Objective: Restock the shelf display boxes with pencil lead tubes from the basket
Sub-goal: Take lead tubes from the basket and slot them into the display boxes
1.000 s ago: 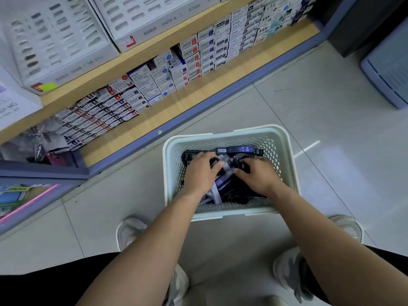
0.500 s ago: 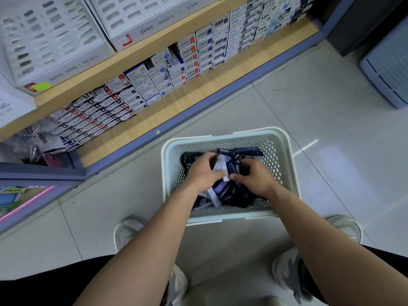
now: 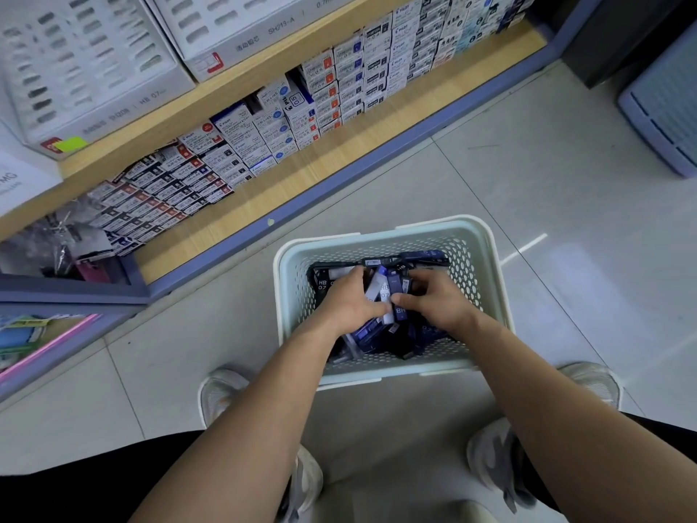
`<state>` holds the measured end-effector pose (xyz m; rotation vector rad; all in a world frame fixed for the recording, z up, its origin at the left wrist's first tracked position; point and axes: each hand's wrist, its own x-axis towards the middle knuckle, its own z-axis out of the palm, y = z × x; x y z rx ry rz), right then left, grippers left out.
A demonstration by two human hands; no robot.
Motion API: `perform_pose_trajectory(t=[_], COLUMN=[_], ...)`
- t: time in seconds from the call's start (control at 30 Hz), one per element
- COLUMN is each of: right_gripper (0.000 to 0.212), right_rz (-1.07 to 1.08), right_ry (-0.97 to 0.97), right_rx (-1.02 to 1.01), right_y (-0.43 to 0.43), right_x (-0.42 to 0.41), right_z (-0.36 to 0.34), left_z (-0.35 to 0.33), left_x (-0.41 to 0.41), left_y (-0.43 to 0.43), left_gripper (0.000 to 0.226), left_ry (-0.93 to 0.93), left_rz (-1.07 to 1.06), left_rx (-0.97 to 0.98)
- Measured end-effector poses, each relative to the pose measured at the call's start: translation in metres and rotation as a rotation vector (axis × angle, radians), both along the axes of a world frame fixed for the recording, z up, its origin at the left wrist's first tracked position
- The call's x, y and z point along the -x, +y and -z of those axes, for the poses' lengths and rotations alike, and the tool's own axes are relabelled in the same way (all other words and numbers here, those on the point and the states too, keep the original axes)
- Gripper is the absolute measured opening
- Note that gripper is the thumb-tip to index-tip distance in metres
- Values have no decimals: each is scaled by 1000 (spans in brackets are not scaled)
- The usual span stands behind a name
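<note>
Pale tiled floor; wooden shelf at far left, rows of small display boxes on it. Mint perforated basket on the floor, centre. Pencil lead tubes heaped inside. Left hand and right hand both down in the basket, fingers curled round tubes, nearly touching.

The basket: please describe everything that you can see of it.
The basket is a pale, greenish-white plastic box, rectangular with rounded corners. Rows of small holes pierce its walls, and the rim is solid and thicker. It stands upright on the tiled floor, in front of the low shelf, with its top open. Inside lies a loose heap of dark blue and black tubes. The left hand and the right hand reach in and grip some tubes.
</note>
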<state>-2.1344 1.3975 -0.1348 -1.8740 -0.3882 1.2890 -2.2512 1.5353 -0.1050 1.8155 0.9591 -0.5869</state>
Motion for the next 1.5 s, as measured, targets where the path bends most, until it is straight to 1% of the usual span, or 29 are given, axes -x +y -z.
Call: perform_pose_trajectory(t=[0.1, 0.17, 0.23, 0.33, 0.37, 0.47, 0.53, 0.6, 0.63, 0.67, 0.73, 0.77, 0.87, 0.93, 1.0, 1.1, 1.17, 1.37, 1.5], right_gripper=[22, 22, 23, 18, 17, 15, 16, 18, 19, 21, 20, 16, 10, 15, 25, 28, 27, 25, 28], right_rz=[46, 80, 110, 127, 130, 175, 214, 230, 232, 236, 244, 247, 265, 274, 284, 310, 301, 356, 296], right_ry=[78, 107, 106, 101, 107, 118, 157, 166, 150, 126, 101, 102, 125, 137, 172, 295, 331, 266, 192], right_rx=[-44, -70, -89, -76, -76, -80, -98, -100, -89, -76, -72, -81, -103, -102, -97, -111, -112, -103, -49], right_y=[0, 0, 0, 0, 0, 3, 4, 4, 4, 5, 7, 8, 10, 10, 10, 9, 8, 13, 15], right_x=[2, 2, 1, 1, 3, 5, 6, 6, 7, 9, 12, 14, 16, 16, 15, 14, 15, 18, 18], right_z=[-3, -3, -4, -6, -7, -9, -11, -12, -13, -12, -10, -10, -8, -7, -6, -5, -5, -7, -7], left_z=[-3, -3, -4, -6, -6, -1, 2, 4, 4, 3, 11, 14, 14, 12, 11, 17, 20, 23, 24], left_x=[2, 4, 6, 7, 7, 6, 6, 6, 5, 4, 3, 3, 3, 3, 3, 5, 6, 6, 7], left_y=[-3, -4, -3, -2, -3, -4, -5, -8, -10, -13, -16, -16, -15, -15, -15, -11, -10, -10, -9], left_gripper=[73, 68, 68, 75, 72, 40, 31, 34, 40, 55, 72, 70, 47, 39, 34, 39, 43, 58, 51], left_ry=[31, 29, -13, -89, -94, -110, -141, -172, -179, -175, -177, -189, -215, -233, -236, -236, -242, -247, -246], left_rz=[24, 13, -76, -230, -257, -312, -348, -387, -401, -418, -446, -453, -490, -500, -502, -535, -541, -509, -494], left_rx=[26, 41, 85, 190, 196, 162, 178, 221, 238, 253, 252, 236, 237, 230, 210, 194, 198, 238, 254])
